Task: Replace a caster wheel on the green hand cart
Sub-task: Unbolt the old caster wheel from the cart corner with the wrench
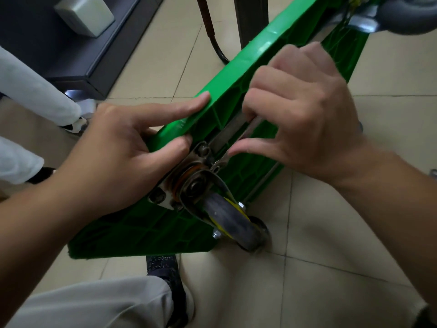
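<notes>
The green hand cart (236,74) stands tipped on its edge with its underside facing us, and both hands meet at its near end. We count two casters on the cart. The near caster wheel (227,216) sits just below the hands on its mounting plate (165,200), and a second caster (399,17) is at the cart's far end. Our left hand (123,147) clamps the cart's rim, index finger straight along it and thumb beside the plate. Our right hand (302,110) curls closed around one wrench (227,136), whose head is at the plate.
</notes>
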{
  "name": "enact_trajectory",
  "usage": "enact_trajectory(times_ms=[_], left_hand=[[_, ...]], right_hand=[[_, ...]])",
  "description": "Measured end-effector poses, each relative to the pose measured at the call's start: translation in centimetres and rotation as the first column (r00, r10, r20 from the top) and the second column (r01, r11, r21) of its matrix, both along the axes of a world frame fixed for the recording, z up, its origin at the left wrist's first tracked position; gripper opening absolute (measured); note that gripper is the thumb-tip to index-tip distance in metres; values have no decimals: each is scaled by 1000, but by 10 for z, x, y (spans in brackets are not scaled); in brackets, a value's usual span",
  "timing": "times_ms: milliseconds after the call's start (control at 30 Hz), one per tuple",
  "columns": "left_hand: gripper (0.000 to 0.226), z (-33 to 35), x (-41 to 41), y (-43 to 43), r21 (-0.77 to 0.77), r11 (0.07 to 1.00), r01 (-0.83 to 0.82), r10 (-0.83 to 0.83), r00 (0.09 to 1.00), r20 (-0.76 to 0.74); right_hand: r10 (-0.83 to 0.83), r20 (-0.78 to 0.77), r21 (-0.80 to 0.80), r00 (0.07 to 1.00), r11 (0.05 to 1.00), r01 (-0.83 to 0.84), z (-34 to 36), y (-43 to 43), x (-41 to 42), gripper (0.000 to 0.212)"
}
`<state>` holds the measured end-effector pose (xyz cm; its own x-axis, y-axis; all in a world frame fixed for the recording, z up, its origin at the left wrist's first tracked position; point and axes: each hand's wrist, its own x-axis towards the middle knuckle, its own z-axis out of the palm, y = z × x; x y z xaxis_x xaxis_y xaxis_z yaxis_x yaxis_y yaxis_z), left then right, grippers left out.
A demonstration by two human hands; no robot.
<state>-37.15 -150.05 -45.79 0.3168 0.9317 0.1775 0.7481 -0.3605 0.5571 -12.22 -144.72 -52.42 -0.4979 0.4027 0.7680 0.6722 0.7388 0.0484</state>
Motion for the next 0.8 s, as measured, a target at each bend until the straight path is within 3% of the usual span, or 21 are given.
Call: enact_trajectory(times_ms=[133, 267, 333, 400, 467, 533, 633, 700, 800], left_hand=[[49, 0, -1, 1, -15, 1000, 5, -5, 1000, 10], [50, 1, -1, 2, -28, 1000, 11, -11, 1000, 2], [51, 2, -1, 3, -30, 999, 10, -9, 1000, 1], [51, 3, 0, 3, -42, 999, 2, -2, 1000, -2], [50, 4, 0, 1, -44, 999, -1, 0, 1000, -11], [50, 3, -1, 0, -49, 999, -10, 10, 1000, -12], [50, 1, -2, 1, -60, 998, -14, 13, 1000, -8], [51, 1, -2, 1, -45, 999, -10, 10, 1000, -4], [50, 1, -2, 3, -29, 1000, -11, 11, 1000, -7]], right_hand=[[-32, 8, 2, 999, 999, 32, 4, -7, 7, 61], [-165, -289, -290, 943, 954, 78, -17, -10, 21, 60], [-270, -542, -515, 796, 855, -61, -36, -17, 16, 56], [-427, -730, -640, 534, 700, -315, -56, -27, 4, 59], [-586, -750, -645, 307, 546, -534, -75, -36, -12, 64], [-703, -680, -631, 211, 414, -656, -95, -46, -28, 65], [-743, -616, -632, 260, 269, -727, -118, -69, -51, 61], [-726, -620, -627, 297, 231, -744, -129, -85, -64, 56], [-750, -599, -619, 280, 212, -756, -138, -98, -74, 57]])
